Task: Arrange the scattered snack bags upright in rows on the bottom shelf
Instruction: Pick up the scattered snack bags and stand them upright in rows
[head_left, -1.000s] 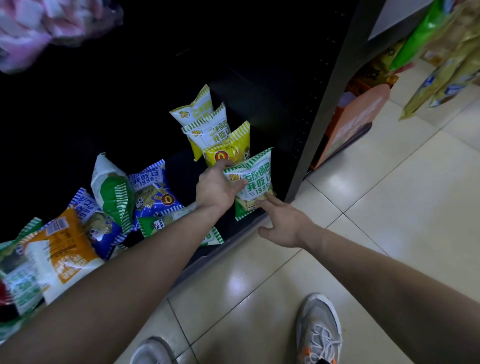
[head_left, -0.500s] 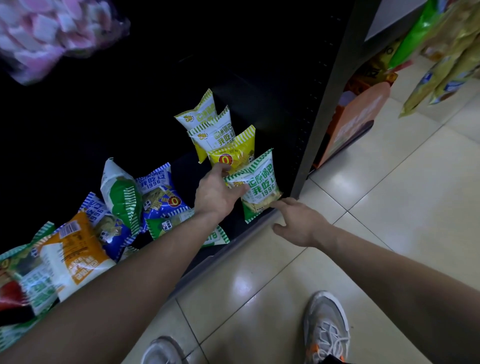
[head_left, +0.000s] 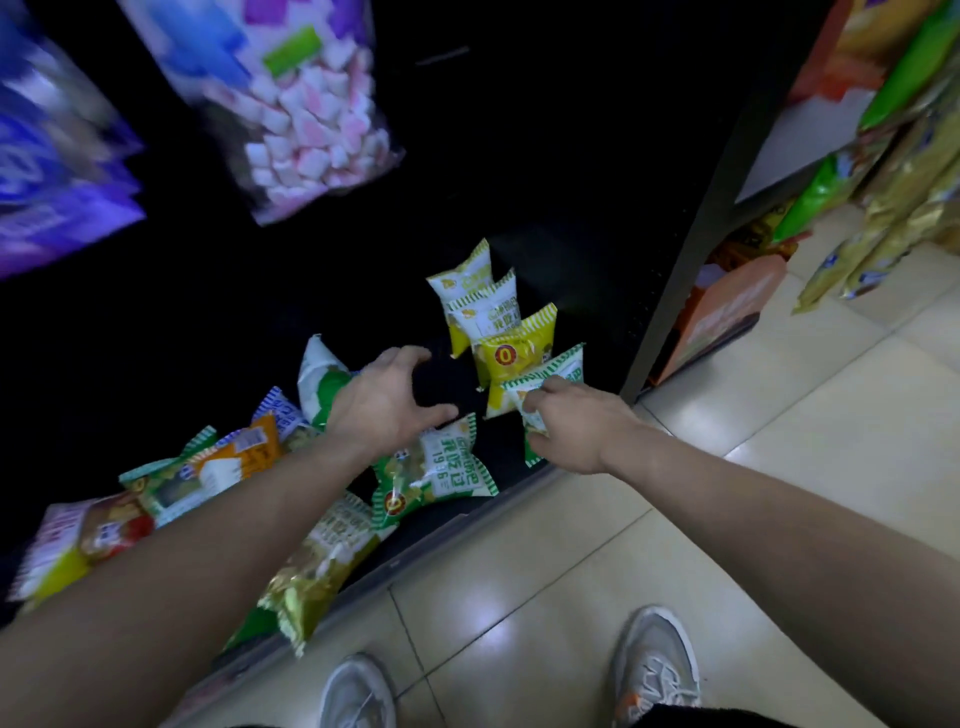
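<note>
Nearest the camera, several bags lie flat along the bottom shelf's front lip (head_left: 457, 525): a gold-and-green bag (head_left: 317, 566) and, just beyond it, a green-and-white bag (head_left: 441, 467) face up. Left of that flat green-and-white bag, more bags sit heaped together, an orange-labelled bag (head_left: 244, 457) among them.

Just past the flat bag, the left hand (head_left: 384, 400) hovers with fingers spread and curled, holding nothing; a tilted green-and-white pouch (head_left: 322, 379) lies partly behind it. To the right, the right hand (head_left: 576, 426) has its fingers closed on the front green-striped bag (head_left: 550, 374), which leans against the standing row. Beyond it stand a yellow bag (head_left: 514, 348) and two pale yellow-striped bags (head_left: 478, 291), one behind another, reaching into the dark shelf.

Judging by this, the step in hand is setting the front bag upright at the row's head. It would go best if the right hand squared the bag's base on the shelf while the left steadied its side, since these puffy bags probably tip easily and could push the row over.
</note>
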